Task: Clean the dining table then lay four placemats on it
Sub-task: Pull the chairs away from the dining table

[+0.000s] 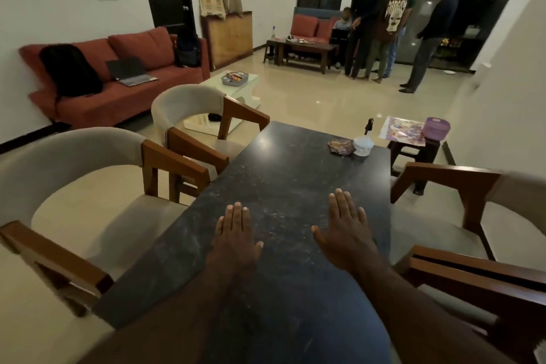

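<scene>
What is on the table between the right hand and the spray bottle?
Nothing: the head view shows only bare, speckled tabletop between the right hand and the spray bottle.

One tabletop (295, 174) carries two hands, the left hand (236, 238) and the right hand (345, 230), one spray bottle (363, 143) and one folded cloth (340, 147). Four armchairs (76, 154) stand round it, two on each side. One stool (409, 147) beside it bears one purple box (437, 128). Farther off are two red sofas (124, 97), the nearer with two backpacks (71, 68) and one open laptop (130, 69). There is one white low table (248, 92) and one dark wooden low table (307, 49). Five people (366, 18) gather at the back: four standing, one seated.
</scene>
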